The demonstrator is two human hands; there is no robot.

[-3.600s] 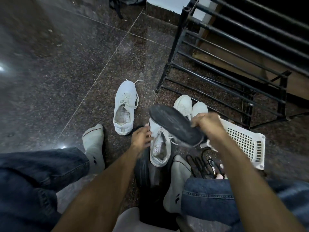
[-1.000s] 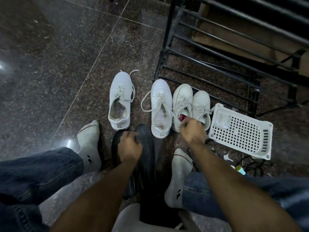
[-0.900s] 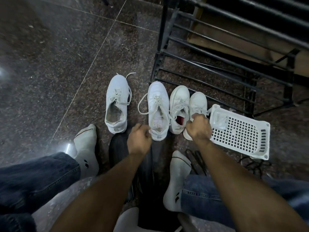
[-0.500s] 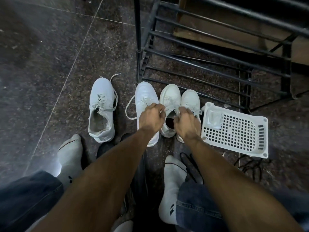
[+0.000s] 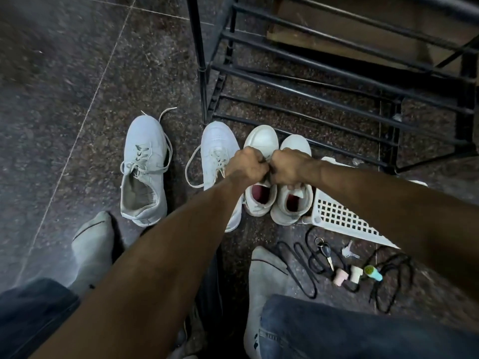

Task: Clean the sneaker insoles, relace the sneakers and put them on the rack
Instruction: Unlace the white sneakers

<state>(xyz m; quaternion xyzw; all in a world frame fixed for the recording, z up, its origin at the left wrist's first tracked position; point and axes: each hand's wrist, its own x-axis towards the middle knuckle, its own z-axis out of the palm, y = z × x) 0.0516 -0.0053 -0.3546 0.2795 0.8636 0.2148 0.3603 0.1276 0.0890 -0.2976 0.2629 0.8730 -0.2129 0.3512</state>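
Observation:
Four white sneakers stand in a row on the floor in front of a black rack (image 5: 311,66). The far-left sneaker (image 5: 143,172) and the second sneaker (image 5: 216,143) have loose laces. The third sneaker (image 5: 260,138) and the fourth sneaker (image 5: 295,146) have red insides. My left hand (image 5: 246,164) and my right hand (image 5: 290,167) are side by side over the third sneaker's tongue. Their fingers are curled and they pinch its lace between them. The lace itself is mostly hidden by my fists.
A white perforated basket (image 5: 342,216) lies on the floor right of the sneakers. Black laces (image 5: 308,270), keys (image 5: 326,251) and small bottles (image 5: 373,272) lie near my right socked foot (image 5: 264,275). My left socked foot (image 5: 93,244) is below the far-left sneaker.
My right hand put the dark insole down. Both hands then moved forward from the insoles to the third sneaker and closed on its lace, and the view tilted nearer to the shoes.

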